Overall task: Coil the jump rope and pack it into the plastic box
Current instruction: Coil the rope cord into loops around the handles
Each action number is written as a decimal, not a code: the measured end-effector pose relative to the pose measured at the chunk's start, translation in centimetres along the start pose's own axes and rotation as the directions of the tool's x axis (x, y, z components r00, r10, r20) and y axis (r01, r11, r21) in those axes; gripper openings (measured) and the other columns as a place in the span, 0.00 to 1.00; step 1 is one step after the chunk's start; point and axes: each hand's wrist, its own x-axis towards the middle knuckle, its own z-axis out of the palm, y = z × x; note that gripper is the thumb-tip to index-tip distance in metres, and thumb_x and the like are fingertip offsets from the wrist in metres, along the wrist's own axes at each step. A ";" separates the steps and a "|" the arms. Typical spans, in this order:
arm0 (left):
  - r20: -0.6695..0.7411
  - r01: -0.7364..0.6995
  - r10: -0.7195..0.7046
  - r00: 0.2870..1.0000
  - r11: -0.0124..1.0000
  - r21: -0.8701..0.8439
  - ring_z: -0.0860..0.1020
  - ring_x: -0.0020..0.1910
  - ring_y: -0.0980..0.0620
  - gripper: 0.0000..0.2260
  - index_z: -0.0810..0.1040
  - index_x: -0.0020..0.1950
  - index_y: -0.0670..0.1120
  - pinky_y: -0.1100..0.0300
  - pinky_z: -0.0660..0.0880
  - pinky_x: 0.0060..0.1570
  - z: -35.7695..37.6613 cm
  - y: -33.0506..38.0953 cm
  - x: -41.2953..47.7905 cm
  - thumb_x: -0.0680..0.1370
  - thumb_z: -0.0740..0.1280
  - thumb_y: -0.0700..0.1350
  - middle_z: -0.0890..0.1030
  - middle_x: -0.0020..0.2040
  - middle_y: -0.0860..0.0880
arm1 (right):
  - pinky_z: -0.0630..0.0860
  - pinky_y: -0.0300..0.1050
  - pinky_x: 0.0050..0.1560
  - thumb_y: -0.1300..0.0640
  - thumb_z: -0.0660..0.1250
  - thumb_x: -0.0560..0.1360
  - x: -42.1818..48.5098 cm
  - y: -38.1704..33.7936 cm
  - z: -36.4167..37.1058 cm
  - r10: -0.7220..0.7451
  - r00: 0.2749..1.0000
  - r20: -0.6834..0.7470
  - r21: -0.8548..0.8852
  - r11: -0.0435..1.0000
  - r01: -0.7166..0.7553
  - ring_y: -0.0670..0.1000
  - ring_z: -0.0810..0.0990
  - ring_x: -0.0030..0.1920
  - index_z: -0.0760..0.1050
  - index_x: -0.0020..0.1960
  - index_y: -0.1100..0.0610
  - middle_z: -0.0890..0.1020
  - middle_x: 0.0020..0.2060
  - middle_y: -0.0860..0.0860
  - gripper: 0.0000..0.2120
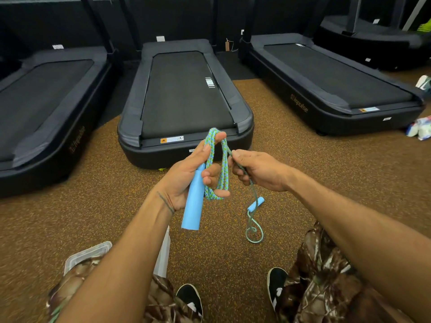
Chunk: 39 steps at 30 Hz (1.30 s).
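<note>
Most of plastic box (86, 254) hidden behind L forearm (121, 248); 2nd handle (256, 204) & rope tail (249, 219) blurred.

The jump rope (222, 169), a blue-and-green braided cord, is hanging in several loops up and right of the clear plastic box (87, 252), which is showing only in part. Its light-blue handle (193, 201) is pointing downward; the second handle (256, 204) is lying farther right of the box, loose cord curling just below it.
</note>
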 end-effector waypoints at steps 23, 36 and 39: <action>-0.465 -0.164 0.287 0.837 0.944 0.287 0.82 0.56 0.35 0.16 0.72 0.71 0.60 0.40 0.76 0.52 -2.0 -0.1 1.1 0.84 0.56 0.56 0.72 0.33 0.49 | 0.71 0.39 0.38 0.53 0.62 0.82 -1.8 4.8 1.9 0.216 0.961 0.174 -0.278 0.947 -0.163 0.44 0.73 0.34 0.81 0.60 0.53 0.76 0.35 0.47 0.12; -0.452 0.089 0.087 0.888 0.931 0.355 0.75 0.32 0.51 0.14 0.75 0.67 0.60 0.55 0.77 0.33 -2.5 -3.7 1.1 0.84 0.59 0.53 0.75 0.37 0.43 | 0.68 0.40 0.36 0.55 0.72 0.75 -1.6 -0.7 2.6 0.152 0.953 0.263 -0.395 0.918 -0.037 0.44 0.71 0.33 0.82 0.47 0.60 0.80 0.36 0.48 0.08; -0.440 0.152 0.012 0.898 0.930 0.336 0.81 0.34 0.46 0.12 0.76 0.65 0.62 0.51 0.76 0.38 -2.3 -4.2 0.9 0.83 0.59 0.55 0.82 0.47 0.40 | 0.68 0.39 0.36 0.56 0.72 0.75 -1.3 -1.5 2.1 0.066 0.973 0.221 -0.389 0.921 0.025 0.44 0.71 0.33 0.80 0.47 0.60 0.77 0.34 0.47 0.07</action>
